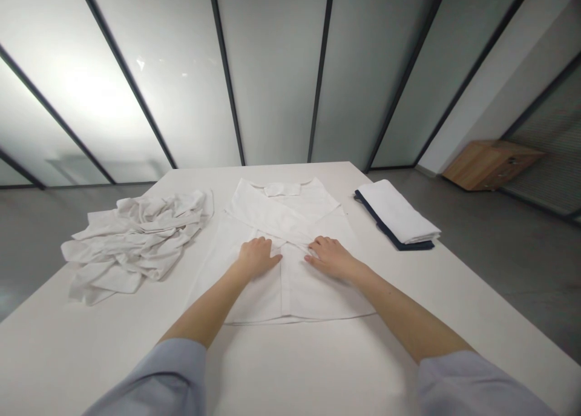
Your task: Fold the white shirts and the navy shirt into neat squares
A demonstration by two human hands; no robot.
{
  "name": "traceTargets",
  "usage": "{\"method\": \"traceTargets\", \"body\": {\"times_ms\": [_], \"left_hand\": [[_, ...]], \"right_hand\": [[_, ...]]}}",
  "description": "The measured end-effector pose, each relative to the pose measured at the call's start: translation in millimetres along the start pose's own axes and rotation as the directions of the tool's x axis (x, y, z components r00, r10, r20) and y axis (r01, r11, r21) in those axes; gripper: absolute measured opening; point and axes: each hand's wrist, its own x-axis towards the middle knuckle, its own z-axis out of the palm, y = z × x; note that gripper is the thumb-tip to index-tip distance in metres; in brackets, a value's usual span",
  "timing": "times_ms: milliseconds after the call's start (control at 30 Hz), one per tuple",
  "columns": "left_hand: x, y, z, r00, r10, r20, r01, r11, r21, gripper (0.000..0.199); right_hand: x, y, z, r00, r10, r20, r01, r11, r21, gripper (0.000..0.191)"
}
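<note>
The left hand [256,258] and right hand [330,257] rest open and flat on the white garment [276,213], its long axis running ahead between them.

The left sleeve [154,379] and right sleeve [481,386] are of loose, smooth, pale blue-grey fabric. Each sleeve terminates near the elbow. The forearms, left hand [256,258] and right hand [331,258] are bare.

Under hands: the left hand [256,258] and right hand [331,258] hide where the panels of the white cotton robe [258,213] cross.
Bottom edge: it cuts off both pale blue sleeves [154,379].
Crumpled pile: folds hide the shape of the white cloth heap [136,240].
Too small: the fittings on the light wooden cabinet [490,165].
</note>
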Motion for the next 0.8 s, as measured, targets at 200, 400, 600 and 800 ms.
{"method": "traceTargets", "body": {"times_ms": [200, 400, 600, 800], "left_hand": [[14, -8, 28.4, 0.995, 0.008, -0.099, -0.015, 0.997, -0.073, 0.058], [29, -26, 44.8, 0.974, 0.067, -0.215, -0.099, 0.985, -0.140, 0.063], [22, -15, 32.3, 0.943, 0.156, -0.295, -0.181, 0.982, -0.059, 0.021], [10, -1, 26.5, 0.955, 0.140, -0.262, -0.153, 0.988, -0.030, 0.030]], "right_hand": [[14, 18, 28, 0.997, 0.033, -0.064, -0.033, 0.999, 0.002, 0.059], [24, 26, 33, 0.969, 0.063, -0.239, -0.062, 0.998, 0.012, 0.039], [19, 17, 26, 0.968, -0.062, -0.242, 0.072, 0.997, 0.032, 0.019], [15, 13, 24, 0.968, -0.094, -0.232, 0.103, 0.994, 0.026, 0.022]]}}
